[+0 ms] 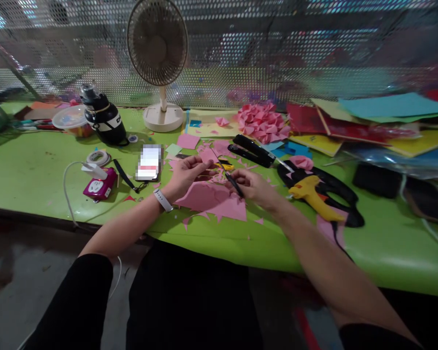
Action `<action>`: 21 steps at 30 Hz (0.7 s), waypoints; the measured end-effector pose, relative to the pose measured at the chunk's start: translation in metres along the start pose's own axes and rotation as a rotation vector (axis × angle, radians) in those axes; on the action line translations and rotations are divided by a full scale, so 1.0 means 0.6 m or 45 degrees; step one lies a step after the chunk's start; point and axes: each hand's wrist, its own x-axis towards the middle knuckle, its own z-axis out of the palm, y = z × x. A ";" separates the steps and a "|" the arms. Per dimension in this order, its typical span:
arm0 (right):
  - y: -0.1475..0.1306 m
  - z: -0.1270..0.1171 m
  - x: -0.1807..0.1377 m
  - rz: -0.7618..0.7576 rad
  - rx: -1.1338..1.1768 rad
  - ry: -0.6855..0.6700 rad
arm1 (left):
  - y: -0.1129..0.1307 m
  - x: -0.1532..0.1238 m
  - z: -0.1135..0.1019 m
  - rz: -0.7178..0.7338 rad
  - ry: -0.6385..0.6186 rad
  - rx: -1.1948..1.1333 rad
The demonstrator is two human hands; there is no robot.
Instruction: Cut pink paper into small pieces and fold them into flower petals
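Note:
My left hand (pixel 185 174) pinches a small piece of pink paper (pixel 208 155) just above the green table (pixel 40 170). My right hand (pixel 253 186) is closed round black-handled scissors (pixel 230 179), whose blades point up toward that pink piece. Under both hands lies a larger sheet of pink paper (pixel 215 200) with jagged cut edges and small scraps around it. A white watch sits on my left wrist.
A yellow glue gun (pixel 314 195) and a black stapler (pixel 253 151) lie right of my hands. A pile of folded pink paper shapes (pixel 263 121) sits behind, beside stacked coloured sheets (pixel 387 121). A fan (pixel 157 48), black bottle (pixel 104 116), phone (pixel 149 163), tape roll (pixel 98 157) and pink charger (pixel 99 184) stand left.

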 end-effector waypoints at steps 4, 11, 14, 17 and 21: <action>-0.005 0.000 -0.002 0.014 0.040 -0.016 | 0.001 0.001 -0.003 -0.007 -0.022 -0.008; -0.014 0.006 -0.011 0.024 0.003 -0.017 | -0.004 0.003 -0.005 -0.010 -0.029 0.008; -0.015 0.007 -0.012 0.007 -0.009 -0.003 | -0.004 0.003 -0.005 -0.019 -0.026 -0.006; -0.016 0.008 -0.012 0.008 -0.012 0.013 | -0.003 0.002 -0.005 -0.022 -0.041 -0.041; -0.014 0.008 -0.013 -0.018 -0.001 0.029 | -0.001 0.002 -0.005 -0.007 -0.054 -0.070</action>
